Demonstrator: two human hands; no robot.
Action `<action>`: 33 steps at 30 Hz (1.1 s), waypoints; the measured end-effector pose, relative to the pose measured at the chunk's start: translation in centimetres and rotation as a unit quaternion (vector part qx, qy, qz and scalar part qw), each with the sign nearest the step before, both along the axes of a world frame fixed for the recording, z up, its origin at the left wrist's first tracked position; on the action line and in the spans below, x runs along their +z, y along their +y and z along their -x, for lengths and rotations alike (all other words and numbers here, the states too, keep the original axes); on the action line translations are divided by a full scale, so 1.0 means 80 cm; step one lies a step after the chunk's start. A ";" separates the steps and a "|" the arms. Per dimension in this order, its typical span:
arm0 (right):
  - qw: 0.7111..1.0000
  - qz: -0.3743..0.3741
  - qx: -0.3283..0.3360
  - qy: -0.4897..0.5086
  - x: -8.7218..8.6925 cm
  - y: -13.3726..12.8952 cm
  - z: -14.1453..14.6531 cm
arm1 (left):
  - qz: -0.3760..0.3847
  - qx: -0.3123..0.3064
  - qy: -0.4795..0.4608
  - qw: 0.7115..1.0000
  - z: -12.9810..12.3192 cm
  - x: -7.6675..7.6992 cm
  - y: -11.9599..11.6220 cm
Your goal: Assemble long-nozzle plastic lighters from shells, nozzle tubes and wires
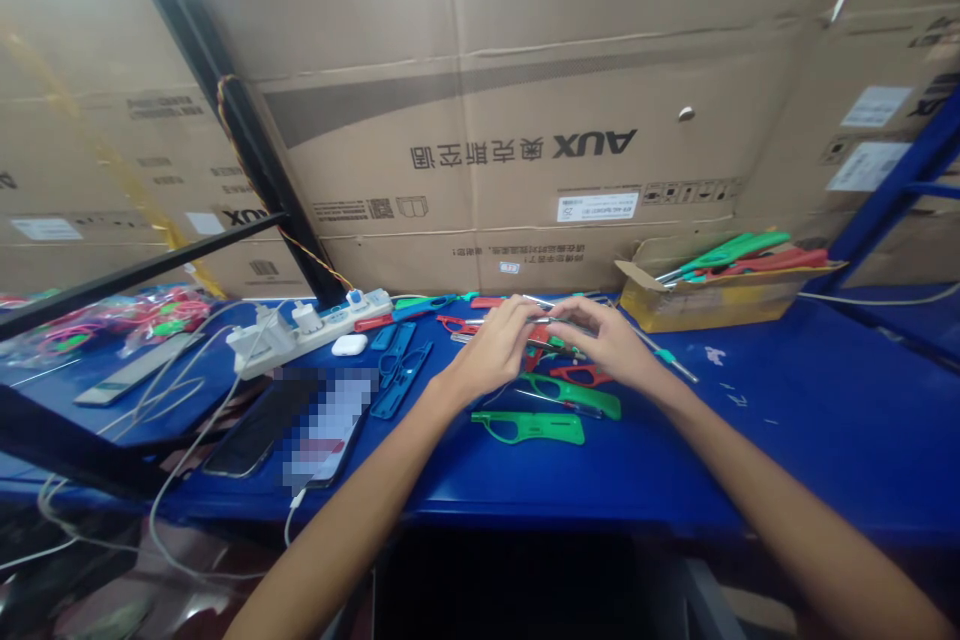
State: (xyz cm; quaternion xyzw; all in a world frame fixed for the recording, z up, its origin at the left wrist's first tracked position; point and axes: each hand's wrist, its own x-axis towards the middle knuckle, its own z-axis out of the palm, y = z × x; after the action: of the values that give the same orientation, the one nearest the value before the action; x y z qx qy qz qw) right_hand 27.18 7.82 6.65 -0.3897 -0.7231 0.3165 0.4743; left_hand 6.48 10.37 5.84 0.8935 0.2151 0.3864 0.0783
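Observation:
My left hand [504, 340] and my right hand [604, 345] meet above the blue tabletop, fingers pinched close together. Between their fingertips is a thin metal tube [546, 320], mostly covered by the fingers. Beneath them lies a jumble of red and green plastic lighter parts with metal tubes. Nearest me is a green lighter casing half [559, 428], lying flat with a loop-shaped trigger opening. A second green casing half [600, 398] lies just behind it. Blue casing halves [403, 380] are grouped to the left of my left hand.
An open cardboard box [712, 305] holding green and red long lighters stands at the back right. To the left are a power strip [289, 340] with chargers, a white earbud case [349, 345], two phones and loose cables. Large cardboard sheets [480, 100] form the back wall.

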 end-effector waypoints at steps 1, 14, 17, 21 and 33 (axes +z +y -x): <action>1.000 -0.008 -0.003 -0.002 0.001 0.000 -0.001 | 0.001 0.002 0.004 1.000 0.000 -0.001 0.000; 0.998 -0.010 -0.005 -0.057 0.017 0.000 -0.035 | -0.059 0.160 -0.065 0.983 0.012 0.006 0.012; 0.999 -0.026 -0.015 -0.024 0.019 -0.002 -0.031 | -0.059 0.178 -0.086 0.979 0.017 0.007 0.016; 0.998 -0.055 -0.024 -0.017 0.017 -0.003 -0.027 | -0.060 0.189 -0.094 0.976 0.020 0.007 0.018; 0.994 -0.089 -0.047 -0.045 0.011 -0.004 -0.020 | -0.069 0.183 -0.067 0.978 0.020 0.003 0.020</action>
State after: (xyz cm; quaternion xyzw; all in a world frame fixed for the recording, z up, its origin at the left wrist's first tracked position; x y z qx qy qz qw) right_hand 28.82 7.51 7.53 -0.3936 -0.7497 0.2107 0.4886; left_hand 4.90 11.98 6.12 0.8144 0.3421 0.4669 -0.0410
